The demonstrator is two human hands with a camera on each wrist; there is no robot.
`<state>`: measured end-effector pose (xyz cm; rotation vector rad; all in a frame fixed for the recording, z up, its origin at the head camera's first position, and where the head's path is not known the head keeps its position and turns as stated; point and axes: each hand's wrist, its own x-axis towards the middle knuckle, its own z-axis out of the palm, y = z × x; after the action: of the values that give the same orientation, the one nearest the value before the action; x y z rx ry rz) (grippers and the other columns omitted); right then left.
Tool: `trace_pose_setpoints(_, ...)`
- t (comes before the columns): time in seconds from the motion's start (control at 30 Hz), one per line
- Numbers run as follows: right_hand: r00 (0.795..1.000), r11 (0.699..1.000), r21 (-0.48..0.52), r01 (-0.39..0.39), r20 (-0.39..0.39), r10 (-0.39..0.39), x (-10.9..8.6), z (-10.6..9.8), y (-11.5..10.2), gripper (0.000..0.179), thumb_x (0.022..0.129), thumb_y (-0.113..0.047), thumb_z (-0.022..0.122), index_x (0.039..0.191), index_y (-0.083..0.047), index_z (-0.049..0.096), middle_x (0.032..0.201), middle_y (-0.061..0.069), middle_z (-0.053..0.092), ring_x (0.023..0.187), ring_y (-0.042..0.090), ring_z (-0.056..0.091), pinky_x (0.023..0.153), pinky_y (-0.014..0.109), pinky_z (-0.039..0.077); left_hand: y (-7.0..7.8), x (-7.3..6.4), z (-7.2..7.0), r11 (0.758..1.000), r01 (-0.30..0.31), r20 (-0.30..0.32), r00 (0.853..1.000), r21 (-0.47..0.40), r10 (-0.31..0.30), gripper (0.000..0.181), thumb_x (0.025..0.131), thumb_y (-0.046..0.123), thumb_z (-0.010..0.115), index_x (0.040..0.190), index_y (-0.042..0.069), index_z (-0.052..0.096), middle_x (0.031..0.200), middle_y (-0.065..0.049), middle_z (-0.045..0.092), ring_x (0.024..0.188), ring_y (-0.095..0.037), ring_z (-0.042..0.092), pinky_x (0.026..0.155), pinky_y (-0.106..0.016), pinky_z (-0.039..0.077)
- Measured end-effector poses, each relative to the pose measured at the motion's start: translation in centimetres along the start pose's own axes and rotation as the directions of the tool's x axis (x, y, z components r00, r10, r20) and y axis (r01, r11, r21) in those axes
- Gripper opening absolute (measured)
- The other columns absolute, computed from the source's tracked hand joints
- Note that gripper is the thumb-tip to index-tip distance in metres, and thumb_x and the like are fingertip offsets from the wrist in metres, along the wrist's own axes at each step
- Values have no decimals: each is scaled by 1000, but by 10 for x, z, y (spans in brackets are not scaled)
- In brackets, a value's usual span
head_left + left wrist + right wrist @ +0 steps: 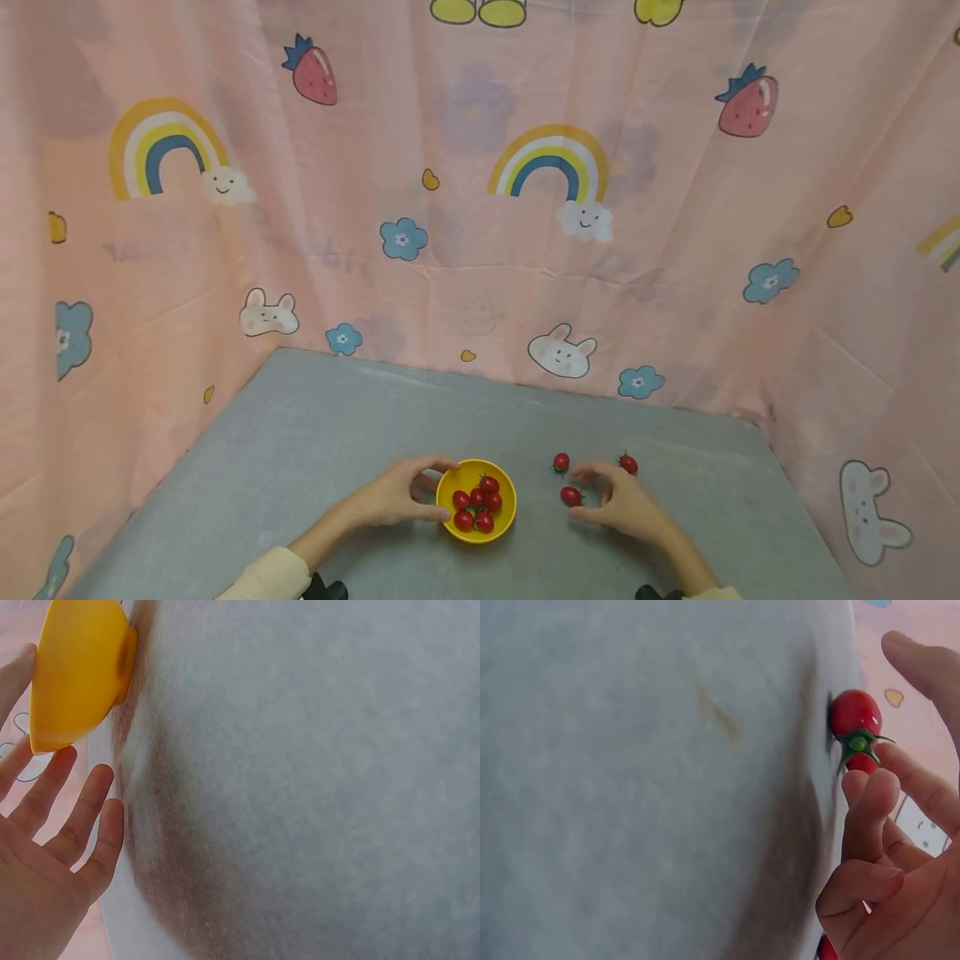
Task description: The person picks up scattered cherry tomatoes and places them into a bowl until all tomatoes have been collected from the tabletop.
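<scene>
A small yellow bowl (514, 510) holds several red cherry tomatoes (484, 522). My left hand (405, 493) is at the bowl's left side, thumb and index fingertips at its rim. In the left wrist view, the other fingers (84, 814) stretch out below the yellow bowl (79, 671). To the bowl's right, my right hand (626, 504) has thumb and fingers spread apart on either side of a cherry tomato (571, 497). The right wrist view shows a cherry tomato (855, 712) with its green stalk end, between the thumb and fingers, a gap left to the thumb.
Another cherry tomato (561, 462) lies just beyond the right fingertips, and one more (628, 464) is behind that hand. The grey table (337, 417) is bordered at back and sides by a pink printed curtain (360, 167).
</scene>
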<state>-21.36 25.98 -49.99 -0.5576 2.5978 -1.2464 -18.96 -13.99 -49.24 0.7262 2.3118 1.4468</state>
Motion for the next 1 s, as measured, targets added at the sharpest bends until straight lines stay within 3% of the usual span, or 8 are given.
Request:
trace_pose_setpoints(0.47, 999, 999, -13, 44, 0, -44, 7, 6, 1, 20, 85, -19, 85, 98, -12, 72, 88, 1, 63, 67, 17, 52, 57, 27, 43, 0, 0, 0, 1000, 8, -4, 1000, 10, -8, 54, 89, 20, 82, 138, 16, 58, 138, -2, 58, 111, -18, 65, 88, -38, 55)
trace_pose_setpoints(1.0, 999, 999, 4, 35, -31, -35, 13, -1, -5, 20, 85, -17, 85, 99, -10, 73, 90, 2, 65, 60, 16, 50, 51, 26, 42, 1, 0, 0, 1000, -16, 15, 1000, 15, 16, 55, 90, 18, 81, 139, 13, 57, 139, -4, 58, 112, -18, 65, 88, -36, 55)
